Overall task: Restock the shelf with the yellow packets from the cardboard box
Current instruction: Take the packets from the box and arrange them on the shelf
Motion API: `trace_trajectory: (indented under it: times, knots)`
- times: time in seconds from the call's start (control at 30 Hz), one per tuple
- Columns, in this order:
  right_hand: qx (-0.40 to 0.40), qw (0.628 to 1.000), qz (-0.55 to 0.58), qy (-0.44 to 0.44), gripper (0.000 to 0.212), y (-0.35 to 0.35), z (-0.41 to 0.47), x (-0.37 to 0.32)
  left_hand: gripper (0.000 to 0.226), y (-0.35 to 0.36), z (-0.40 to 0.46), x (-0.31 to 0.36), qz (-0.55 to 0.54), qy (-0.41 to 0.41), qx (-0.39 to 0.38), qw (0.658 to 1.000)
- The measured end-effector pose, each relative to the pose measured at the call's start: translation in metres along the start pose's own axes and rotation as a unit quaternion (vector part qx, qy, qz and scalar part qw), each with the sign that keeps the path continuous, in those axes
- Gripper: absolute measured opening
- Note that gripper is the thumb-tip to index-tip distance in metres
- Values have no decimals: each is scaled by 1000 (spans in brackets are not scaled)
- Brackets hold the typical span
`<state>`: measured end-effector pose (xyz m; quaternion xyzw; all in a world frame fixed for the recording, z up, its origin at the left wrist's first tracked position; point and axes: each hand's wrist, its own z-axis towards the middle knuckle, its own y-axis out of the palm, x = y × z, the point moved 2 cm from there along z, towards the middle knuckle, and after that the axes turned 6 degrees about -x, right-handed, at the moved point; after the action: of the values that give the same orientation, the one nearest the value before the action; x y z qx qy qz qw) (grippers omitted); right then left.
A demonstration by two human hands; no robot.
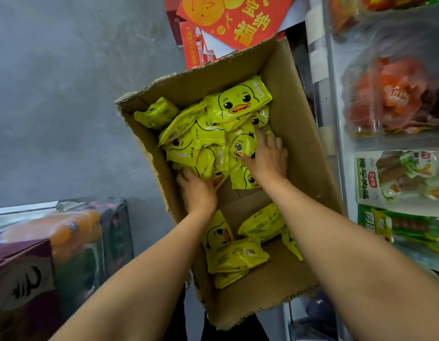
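An open cardboard box (299, 148) stands on the floor in front of me, holding several yellow packets printed with a duck face. Most of them lie in a heap (213, 126) at the far end; a few more packets (238, 252) lie at the near end. Both my hands are down inside the box at the heap. My left hand (197, 190) grips the near left edge of the heap, fingers curled under packets. My right hand (265, 156) presses on the heap's right side, thumb and fingers closed around a packet. The shelf (336, 134) stands at the right.
The shelf at the right carries clear packs of red and orange snacks (395, 94) and green sausage packs (400, 178). Red printed cartons (226, 23) lie beyond the box. A purple carton and bottled orange drinks (65, 230) stand at the lower left. Grey concrete floor (65, 94) spreads at left.
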<state>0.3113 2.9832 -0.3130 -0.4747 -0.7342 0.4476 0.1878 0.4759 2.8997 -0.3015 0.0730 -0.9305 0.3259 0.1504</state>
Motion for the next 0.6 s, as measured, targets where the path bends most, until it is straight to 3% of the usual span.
trace_trajectory:
  times: [0.13,0.23,0.33,0.5,0.6]
  knots:
    - [-18,997,7,71,77,6,-9,5,71,17,-11,-13,51,20,-30,998]
    - [25,995,7,98,65,10,-18,5,64,19,-17,-17,92,42,-36,994]
    - [36,994,59,86,59,13,-23,5,61,12,-15,-18,43,17,-25,999]
    - [-16,974,199,111,84,12,-24,14,85,7,0,-18,-19,-16,8,1000]
    - [-71,958,242,137,87,23,-29,22,83,12,-2,-16,103,73,81,989]
